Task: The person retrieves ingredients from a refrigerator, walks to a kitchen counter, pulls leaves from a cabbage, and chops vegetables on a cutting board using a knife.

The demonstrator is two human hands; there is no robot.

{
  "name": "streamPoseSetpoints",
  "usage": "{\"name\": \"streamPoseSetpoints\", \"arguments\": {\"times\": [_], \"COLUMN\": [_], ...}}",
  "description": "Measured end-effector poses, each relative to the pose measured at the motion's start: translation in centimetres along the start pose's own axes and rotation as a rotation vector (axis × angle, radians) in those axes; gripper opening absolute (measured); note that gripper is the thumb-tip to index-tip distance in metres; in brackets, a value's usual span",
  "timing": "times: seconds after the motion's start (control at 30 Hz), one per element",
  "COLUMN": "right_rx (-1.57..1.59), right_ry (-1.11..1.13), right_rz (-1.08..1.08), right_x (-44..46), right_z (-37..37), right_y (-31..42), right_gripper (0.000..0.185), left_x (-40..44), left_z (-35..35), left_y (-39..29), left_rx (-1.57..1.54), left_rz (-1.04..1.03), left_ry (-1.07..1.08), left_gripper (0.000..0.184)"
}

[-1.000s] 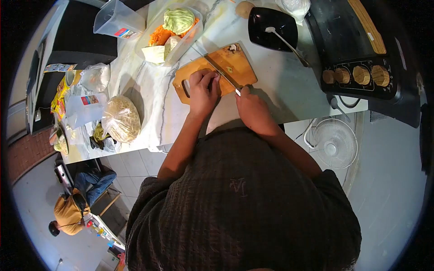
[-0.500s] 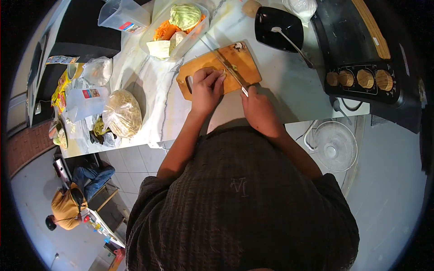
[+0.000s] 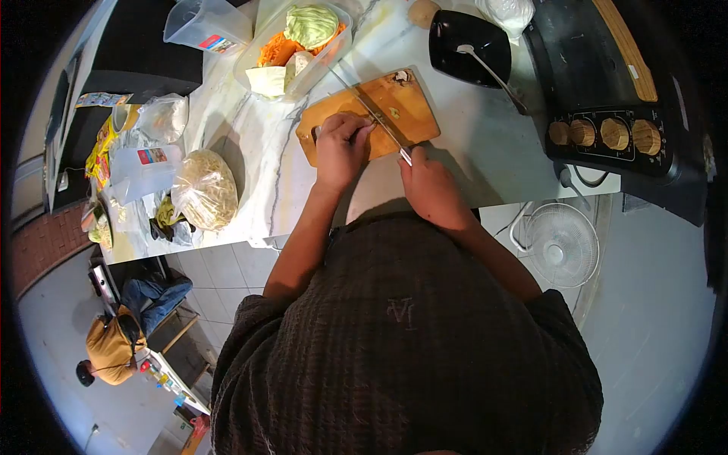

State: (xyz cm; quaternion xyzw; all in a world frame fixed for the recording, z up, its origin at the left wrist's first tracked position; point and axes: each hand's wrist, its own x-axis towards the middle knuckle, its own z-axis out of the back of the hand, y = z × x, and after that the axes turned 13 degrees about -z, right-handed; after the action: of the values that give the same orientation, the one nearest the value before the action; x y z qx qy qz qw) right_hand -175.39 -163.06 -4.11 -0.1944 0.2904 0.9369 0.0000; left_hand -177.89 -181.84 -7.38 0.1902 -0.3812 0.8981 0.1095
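A wooden cutting board (image 3: 413,106) lies on the marble counter in front of me. My right hand (image 3: 431,186) is closed around the handle of a long knife (image 3: 384,125), whose blade crosses the board diagonally toward the upper left. Close beside the blade, my left hand (image 3: 341,152) presses on the board with its fingers bunched. Whatever is under those fingertips is too small and covered to name. Small pale cut pieces (image 3: 394,113) lie right of the blade, and a little whitish and dark scrap (image 3: 401,76) sits at the board's far corner.
Behind the board stands a clear tub (image 3: 299,87) with cabbage and shredded carrot. A black bowl (image 3: 455,68) with a spoon is at the back right, near a stove (image 3: 614,144). Bagged noodle-like strands (image 3: 205,189) lie left. A fan (image 3: 561,246) and a seated person (image 3: 114,345) are beyond the counter.
The knife and my right hand have shifted slightly left. My left hand has drawn back a little to the left, its fingers more tightly bunched.
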Motion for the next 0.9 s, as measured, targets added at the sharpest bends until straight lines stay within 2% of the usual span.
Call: {"name": "streamPoseSetpoints", "arguments": {"times": [0.53, 0.6, 0.9], "right_rx": [0.056, 0.058, 0.153], "right_ry": [-0.006, 0.067, 0.084], "right_rz": [-0.043, -0.068, -0.036], "right_x": [0.4, 0.1, -0.4], "right_z": [0.5, 0.1, -0.8], "right_y": [-0.6, -0.8, -0.9], "right_gripper": [0.029, 0.031, 0.028], "left_x": [0.2, 0.0, -0.3], "left_z": [-0.1, -0.3, -0.3], "left_y": [-0.5, -0.2, -0.4], "left_rx": [0.082, 0.116, 0.183], "left_rz": [-0.048, -0.058, -0.054], "left_ry": [-0.02, -0.04, -0.094], "left_gripper": [0.01, 0.01, 0.008]}}
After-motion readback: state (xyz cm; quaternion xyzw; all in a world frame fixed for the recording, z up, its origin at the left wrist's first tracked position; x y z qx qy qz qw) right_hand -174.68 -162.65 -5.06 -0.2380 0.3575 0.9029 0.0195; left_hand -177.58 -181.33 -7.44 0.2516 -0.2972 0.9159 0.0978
